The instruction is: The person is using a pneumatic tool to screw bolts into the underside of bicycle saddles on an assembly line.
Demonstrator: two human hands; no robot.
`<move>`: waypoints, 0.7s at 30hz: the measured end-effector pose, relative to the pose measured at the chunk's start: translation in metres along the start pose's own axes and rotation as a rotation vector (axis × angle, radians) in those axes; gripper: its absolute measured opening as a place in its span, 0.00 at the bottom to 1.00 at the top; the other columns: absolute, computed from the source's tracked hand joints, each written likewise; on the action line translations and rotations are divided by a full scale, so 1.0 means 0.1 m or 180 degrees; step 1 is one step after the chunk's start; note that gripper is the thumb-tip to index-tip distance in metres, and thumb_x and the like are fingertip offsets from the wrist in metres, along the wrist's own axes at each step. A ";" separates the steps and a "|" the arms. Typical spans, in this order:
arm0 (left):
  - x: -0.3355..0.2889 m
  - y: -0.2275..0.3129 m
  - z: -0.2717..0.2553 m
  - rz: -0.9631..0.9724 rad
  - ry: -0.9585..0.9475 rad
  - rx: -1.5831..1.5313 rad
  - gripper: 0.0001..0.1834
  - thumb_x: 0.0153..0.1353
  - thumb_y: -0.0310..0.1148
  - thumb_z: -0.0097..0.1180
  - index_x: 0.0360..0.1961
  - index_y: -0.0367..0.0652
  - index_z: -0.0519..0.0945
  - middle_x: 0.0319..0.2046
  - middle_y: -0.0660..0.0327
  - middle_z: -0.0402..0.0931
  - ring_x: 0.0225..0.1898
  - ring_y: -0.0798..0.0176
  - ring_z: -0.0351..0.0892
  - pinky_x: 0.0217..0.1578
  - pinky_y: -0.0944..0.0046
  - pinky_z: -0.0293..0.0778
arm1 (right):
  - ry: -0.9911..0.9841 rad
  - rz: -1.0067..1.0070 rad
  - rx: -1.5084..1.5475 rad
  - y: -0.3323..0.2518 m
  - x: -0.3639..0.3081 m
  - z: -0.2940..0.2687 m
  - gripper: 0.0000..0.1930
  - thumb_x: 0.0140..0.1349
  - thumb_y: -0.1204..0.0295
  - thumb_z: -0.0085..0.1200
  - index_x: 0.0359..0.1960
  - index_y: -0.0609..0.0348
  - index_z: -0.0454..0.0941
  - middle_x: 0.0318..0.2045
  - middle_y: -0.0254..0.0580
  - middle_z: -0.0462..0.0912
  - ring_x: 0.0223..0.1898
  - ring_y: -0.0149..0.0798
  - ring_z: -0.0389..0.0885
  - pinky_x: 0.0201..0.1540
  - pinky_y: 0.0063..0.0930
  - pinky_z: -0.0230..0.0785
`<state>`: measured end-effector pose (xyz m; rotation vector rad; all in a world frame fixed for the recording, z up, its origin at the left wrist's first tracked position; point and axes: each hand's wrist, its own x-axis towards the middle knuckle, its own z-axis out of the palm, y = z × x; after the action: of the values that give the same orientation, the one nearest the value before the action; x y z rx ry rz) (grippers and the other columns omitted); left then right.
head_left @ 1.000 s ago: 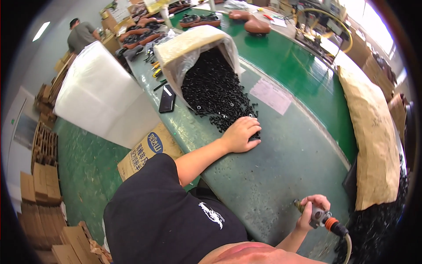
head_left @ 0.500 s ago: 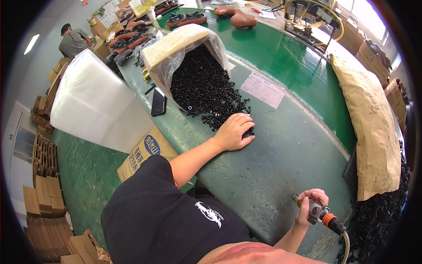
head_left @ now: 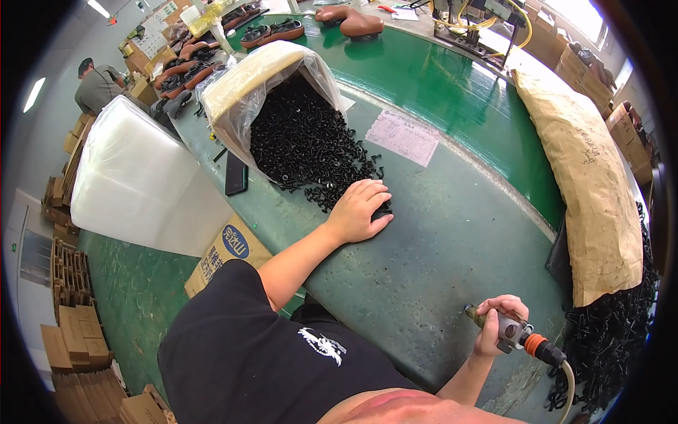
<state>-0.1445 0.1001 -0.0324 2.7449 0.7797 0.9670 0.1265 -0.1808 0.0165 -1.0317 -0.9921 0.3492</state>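
Note:
My left hand rests palm down at the near edge of a heap of small black screw-like pieces, its fingers stretched out and thumb apart. The heap spills onto the green worktop from a box lined with clear plastic, tipped on its side. In my right hand is a hand-held air tool with an orange ring and a pale hose, held low over the worktop. The fingers wrap around its body, and its dark tip points left.
A phone lies left of the box. Beyond is a green belt with brown saddle-shaped parts. A brown paper sack and more black pieces lie at right. White foam sheeting stands left; another person is far behind.
The whole view has shifted slightly, so the box and heap sit further left. Both hands keep nearly the same places, the right one still on the air tool.

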 end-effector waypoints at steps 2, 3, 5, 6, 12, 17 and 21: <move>-0.01 -0.01 0.01 -0.0002 -0.0022 -0.0006 0.24 0.59 0.42 0.72 0.52 0.40 0.83 0.56 0.54 0.80 0.65 0.47 0.75 0.69 0.46 0.69 | 0.0023 -0.0008 -0.0020 -0.02 -0.01 0.01 0.16 0.61 0.86 0.52 0.51 0.64 0.71 0.39 0.51 0.78 0.30 0.37 0.80 0.37 0.35 0.80; -0.01 -0.02 0.02 -0.0014 -0.0025 -0.0027 0.24 0.59 0.42 0.72 0.52 0.40 0.83 0.56 0.54 0.80 0.65 0.47 0.75 0.69 0.46 0.68 | 0.0017 0.0003 -0.0022 -0.02 0.00 0.01 0.16 0.61 0.86 0.52 0.51 0.64 0.71 0.39 0.51 0.78 0.30 0.37 0.80 0.37 0.35 0.80; -0.01 -0.02 0.01 -0.0045 -0.0045 -0.0057 0.24 0.59 0.42 0.72 0.52 0.40 0.83 0.56 0.54 0.80 0.66 0.47 0.75 0.69 0.46 0.68 | -0.0007 -0.0035 -0.0043 -0.02 0.01 0.02 0.16 0.61 0.85 0.52 0.51 0.64 0.71 0.39 0.51 0.78 0.30 0.37 0.80 0.37 0.35 0.80; 0.00 -0.02 -0.01 -0.0031 -0.0023 -0.0023 0.23 0.59 0.42 0.72 0.52 0.40 0.83 0.56 0.55 0.80 0.65 0.47 0.76 0.68 0.46 0.69 | -0.0011 -0.0010 -0.0047 -0.02 0.00 0.03 0.16 0.61 0.85 0.52 0.51 0.64 0.71 0.39 0.51 0.78 0.30 0.37 0.80 0.37 0.35 0.80; 0.01 -0.02 0.00 -0.0034 -0.0038 -0.0036 0.23 0.59 0.41 0.73 0.52 0.41 0.83 0.56 0.55 0.81 0.65 0.48 0.76 0.67 0.46 0.70 | -0.0042 0.0015 -0.0047 0.00 -0.01 -0.01 0.16 0.62 0.85 0.54 0.50 0.62 0.70 0.41 0.51 0.78 0.31 0.38 0.81 0.38 0.35 0.81; 0.02 -0.02 0.01 -0.0022 -0.0038 -0.0050 0.23 0.59 0.40 0.73 0.52 0.40 0.84 0.57 0.55 0.81 0.66 0.46 0.76 0.68 0.46 0.69 | 0.0047 0.0066 -0.0021 0.00 -0.01 -0.02 0.16 0.62 0.85 0.54 0.50 0.61 0.69 0.40 0.51 0.78 0.31 0.38 0.81 0.38 0.35 0.81; 0.02 0.01 -0.01 -0.0077 -0.0093 0.0028 0.23 0.59 0.40 0.73 0.52 0.40 0.83 0.57 0.55 0.81 0.66 0.46 0.76 0.68 0.47 0.69 | 0.0035 0.0076 -0.0050 0.01 -0.01 -0.03 0.16 0.61 0.86 0.54 0.50 0.61 0.68 0.40 0.51 0.78 0.31 0.38 0.82 0.38 0.35 0.81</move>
<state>-0.1440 0.1004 -0.0304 2.7438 0.8124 0.9191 0.1290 -0.1825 0.0148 -1.0594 -0.9746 0.3554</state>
